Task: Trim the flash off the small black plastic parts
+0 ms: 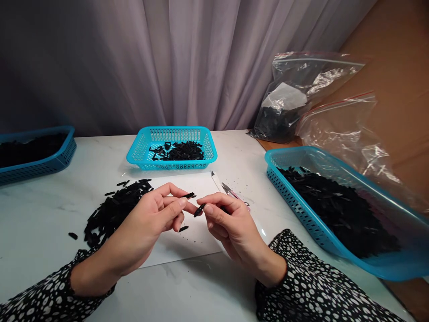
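Between the thumb and fingers of my left hand [160,213] is pinched a thin black piece [189,195], flat and elongated. My right hand [229,221] grips another small black piece [199,210] at its fingertips, close to the left fingers. Both hands are raised over a white sheet [174,248]. One more black sliver [183,228] shows just below the left fingertips. Partly behind my left forearm lies a heap of black pieces [112,208]. What exactly the pieces are made of I cannot tell.
A turquoise basket [132,154] with black pieces stands behind the sheet. Blue baskets with more pieces are at left [65,154] and right [291,214]. Scissors [231,190] and a pointed white-handled tool [216,181] lie near my right hand. Clear zip bags [331,71] stand back right.
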Motion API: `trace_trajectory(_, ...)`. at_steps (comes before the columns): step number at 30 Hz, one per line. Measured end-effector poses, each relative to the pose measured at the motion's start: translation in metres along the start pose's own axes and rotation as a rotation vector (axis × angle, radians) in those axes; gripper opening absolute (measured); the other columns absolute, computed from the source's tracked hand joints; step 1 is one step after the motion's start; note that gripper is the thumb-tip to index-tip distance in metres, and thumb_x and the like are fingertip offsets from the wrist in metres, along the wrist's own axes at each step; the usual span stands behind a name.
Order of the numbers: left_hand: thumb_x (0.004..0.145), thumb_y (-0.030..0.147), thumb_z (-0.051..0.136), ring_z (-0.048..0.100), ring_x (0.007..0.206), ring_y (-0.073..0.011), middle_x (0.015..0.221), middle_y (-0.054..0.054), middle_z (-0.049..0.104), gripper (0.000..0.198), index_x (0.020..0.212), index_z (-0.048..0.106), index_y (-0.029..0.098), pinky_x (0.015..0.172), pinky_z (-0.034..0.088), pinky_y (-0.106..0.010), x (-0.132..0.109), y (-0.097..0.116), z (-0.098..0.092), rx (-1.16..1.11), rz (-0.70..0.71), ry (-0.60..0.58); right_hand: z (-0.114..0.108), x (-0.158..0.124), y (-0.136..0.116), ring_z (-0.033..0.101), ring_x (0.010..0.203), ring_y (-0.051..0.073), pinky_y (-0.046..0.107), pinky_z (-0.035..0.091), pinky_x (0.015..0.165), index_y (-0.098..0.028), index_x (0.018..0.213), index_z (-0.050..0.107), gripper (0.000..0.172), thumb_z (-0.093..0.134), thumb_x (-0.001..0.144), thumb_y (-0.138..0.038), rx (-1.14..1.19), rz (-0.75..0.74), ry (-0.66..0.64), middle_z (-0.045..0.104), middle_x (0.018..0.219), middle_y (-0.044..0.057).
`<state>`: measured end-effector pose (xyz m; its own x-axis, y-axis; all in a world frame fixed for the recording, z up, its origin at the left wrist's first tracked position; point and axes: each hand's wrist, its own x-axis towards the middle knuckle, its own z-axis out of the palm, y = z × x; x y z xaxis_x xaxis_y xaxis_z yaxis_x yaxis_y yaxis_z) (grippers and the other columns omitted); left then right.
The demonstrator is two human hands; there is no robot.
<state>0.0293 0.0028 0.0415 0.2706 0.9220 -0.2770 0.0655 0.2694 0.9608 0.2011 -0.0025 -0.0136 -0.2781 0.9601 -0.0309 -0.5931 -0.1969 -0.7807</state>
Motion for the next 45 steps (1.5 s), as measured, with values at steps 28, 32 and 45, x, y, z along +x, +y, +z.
trace_trajectory(28,0.088,0.036,0.064,0.039,0.059,-0.0092,0.071,0.003,0.063,0.021,0.076,0.059,0.019,0.059,0.035,-0.024,-0.0037,0.003,0.0018,0.073,0.049,-0.044,-0.0011,0.0019,-0.0035,0.02,0.04,0.0,0.014,0.016,0.037,-0.019,0.088,0.076,0.02,0.083,0.075,-0.032,0.177,0.145,0.013,0.055,0.056,-0.007)
trace_trajectory(32,0.088,0.037,0.064,0.04,0.059,-0.0093,0.07,0.002,0.063,0.023,0.074,0.058,0.019,0.059,0.035,-0.024,-0.0035,0.0023,0.0022,0.077,0.043,-0.044,0.0004,0.0004,-0.0048,0.022,0.041,0.001,0.014,0.014,0.036,-0.018,0.085,0.07,0.016,0.077,0.08,-0.032,0.177,0.156,0.0,0.055,0.058,-0.007)
trace_trajectory(45,0.088,0.033,0.063,0.043,0.062,-0.0116,0.069,0.002,0.062,0.021,0.071,0.059,0.02,0.062,0.036,-0.027,-0.0032,0.0002,0.0021,0.13,0.047,-0.098,0.0071,-0.002,-0.0052,0.023,0.037,0.002,0.017,0.013,0.037,-0.019,0.073,0.056,0.032,0.078,0.076,-0.042,0.026,0.186,-0.006,0.059,0.057,-0.006)
